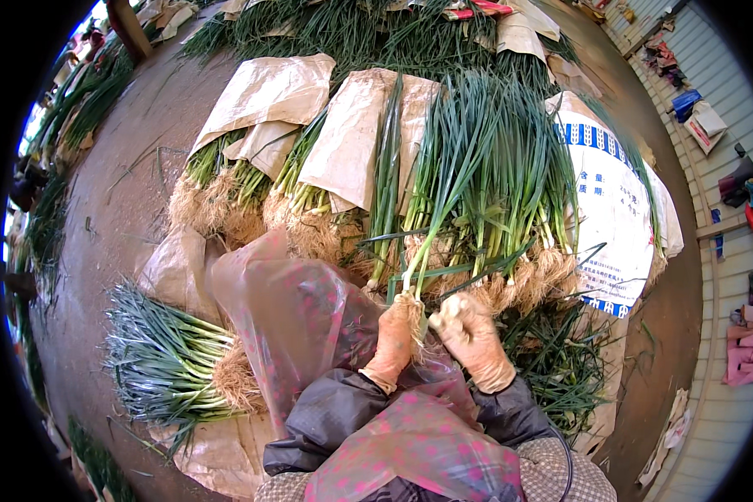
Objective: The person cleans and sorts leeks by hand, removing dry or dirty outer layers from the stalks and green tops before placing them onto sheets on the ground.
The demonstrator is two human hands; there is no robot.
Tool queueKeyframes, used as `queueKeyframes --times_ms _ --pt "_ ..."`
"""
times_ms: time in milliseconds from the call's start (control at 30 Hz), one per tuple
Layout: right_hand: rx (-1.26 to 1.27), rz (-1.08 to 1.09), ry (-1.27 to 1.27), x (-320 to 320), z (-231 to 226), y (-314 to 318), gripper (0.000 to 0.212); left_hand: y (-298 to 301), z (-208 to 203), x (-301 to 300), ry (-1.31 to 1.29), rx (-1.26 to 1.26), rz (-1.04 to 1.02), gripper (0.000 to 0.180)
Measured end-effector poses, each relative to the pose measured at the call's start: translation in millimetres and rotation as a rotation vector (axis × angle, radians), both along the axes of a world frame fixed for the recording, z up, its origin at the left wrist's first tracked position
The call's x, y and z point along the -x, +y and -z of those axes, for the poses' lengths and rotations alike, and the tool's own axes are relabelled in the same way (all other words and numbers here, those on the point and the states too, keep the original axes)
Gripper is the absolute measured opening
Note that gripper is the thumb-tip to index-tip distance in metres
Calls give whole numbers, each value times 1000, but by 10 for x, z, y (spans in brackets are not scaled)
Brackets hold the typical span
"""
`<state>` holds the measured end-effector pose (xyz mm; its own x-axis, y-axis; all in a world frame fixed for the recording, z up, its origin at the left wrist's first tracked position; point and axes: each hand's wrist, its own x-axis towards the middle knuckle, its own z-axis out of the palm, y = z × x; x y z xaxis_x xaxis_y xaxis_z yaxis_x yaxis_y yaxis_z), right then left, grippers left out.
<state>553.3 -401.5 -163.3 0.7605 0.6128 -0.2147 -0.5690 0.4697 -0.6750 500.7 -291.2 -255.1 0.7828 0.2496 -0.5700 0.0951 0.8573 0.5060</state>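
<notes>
My left hand (pixel 391 345), in an orange-tan glove, is closed around the root end of a few green onions (pixel 422 251). Their white stems and long green leaves point away from me, and roots hang over the fingers. Just to the right, my right hand (pixel 474 339), in a matching glove with a pale, dirty front, is curled shut close to those roots. Whatever its fingers may pinch is hidden. Beyond both hands lies a row of loose green onions (pixel 510 192), their bushy roots toward me.
Brown paper sheets (pixel 263 92) and a white printed sack (pixel 607 209) cover parts of the row. A trimmed onion pile (pixel 171 356) lies at left on brown paper. Stripped green leaves (pixel 560 368) heap at right. A pink-spotted plastic apron (pixel 301 309) covers my lap.
</notes>
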Motion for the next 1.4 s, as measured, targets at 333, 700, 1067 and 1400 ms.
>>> queueKeyframes --times_ms 333,700,1067,1400 --pt "791 -89 -880 -200 373 172 17 15 332 81 -99 -583 72 35" --pt "693 -413 -189 63 58 -263 11 -20 -28 167 -68 -188 240 37" --pt "779 -330 -473 -143 -80 -356 45 198 -47 1 46 325 146 20" --pt "1068 -614 -1681 -306 540 -247 37 75 -14 5 -31 -244 129 34"
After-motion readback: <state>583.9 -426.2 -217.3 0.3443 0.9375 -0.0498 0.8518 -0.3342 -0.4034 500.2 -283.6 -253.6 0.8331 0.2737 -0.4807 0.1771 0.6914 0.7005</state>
